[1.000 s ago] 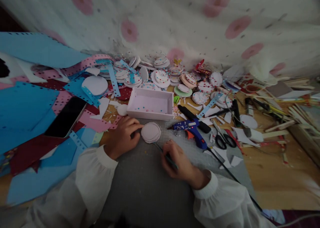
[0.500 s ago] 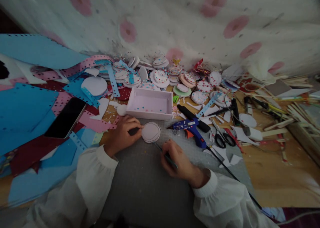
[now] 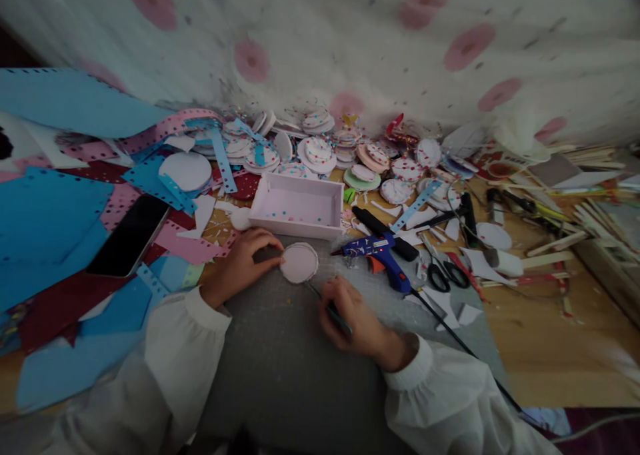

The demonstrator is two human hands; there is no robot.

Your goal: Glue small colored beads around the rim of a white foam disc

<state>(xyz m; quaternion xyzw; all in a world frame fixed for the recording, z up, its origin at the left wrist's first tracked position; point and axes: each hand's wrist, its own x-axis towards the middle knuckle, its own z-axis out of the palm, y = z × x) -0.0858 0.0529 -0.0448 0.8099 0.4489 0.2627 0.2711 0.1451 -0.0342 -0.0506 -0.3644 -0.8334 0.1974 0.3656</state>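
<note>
A small round white disc (image 3: 299, 263) lies on the grey mat, with a thin cord or wire around its rim. At its left edge, my left hand (image 3: 245, 262) has thumb and forefinger closed on the rim. My right hand (image 3: 347, 315) is wrapped around a slim dark tool (image 3: 340, 318), possibly tweezers. Its narrow tip reaches the disc's lower right edge. Just behind the disc is a pale pink open box (image 3: 297, 228) with a few coloured dots inside. A blue hot glue gun (image 3: 373, 247) rests to the right, its nozzle towards the disc.
Black-handled scissors (image 3: 447, 275) and paper scraps lie right of the glue gun. Decorated discs (image 3: 317, 152) are piled along the back, before a flowered curtain. On the left are a phone (image 3: 127, 238) and blue, pink and red sheets. Wooden sticks (image 3: 600, 222) lie far right.
The thin line that curved across the disc's face now lies along its rim. My left fingers have shifted slightly at the edge. The right hand keeps its grip on the tool.
</note>
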